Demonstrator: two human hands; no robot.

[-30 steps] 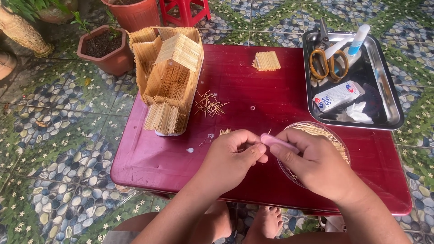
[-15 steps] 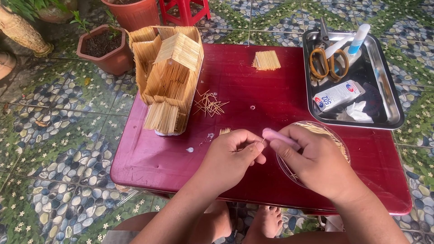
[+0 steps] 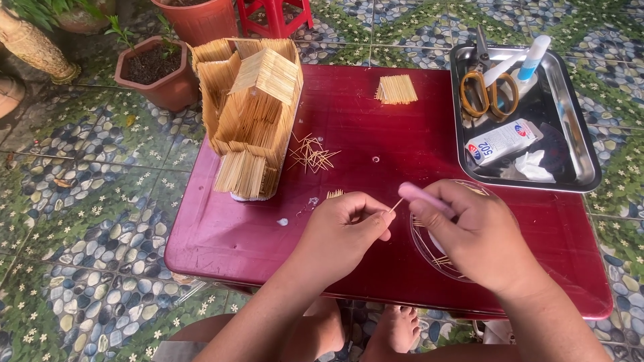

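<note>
Toothpick (image 3: 397,205): pinched in the left hand (image 3: 345,231) grip above the red counter (image 3: 376,268), tip meeting the pink tool (image 3: 422,199) clasped in the right hand (image 3: 479,238). Risk: thin stick may snap or slip under pressure, or a nudge may disturb the toothpick house (image 3: 251,114). Obscured: tool's working end, clear dish (image 3: 433,251) contents.

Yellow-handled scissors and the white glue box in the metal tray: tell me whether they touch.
Apart. The head view shows bare grey tray floor between the yellow-handled scissors and the white rectangular glue box lying below them.
</note>
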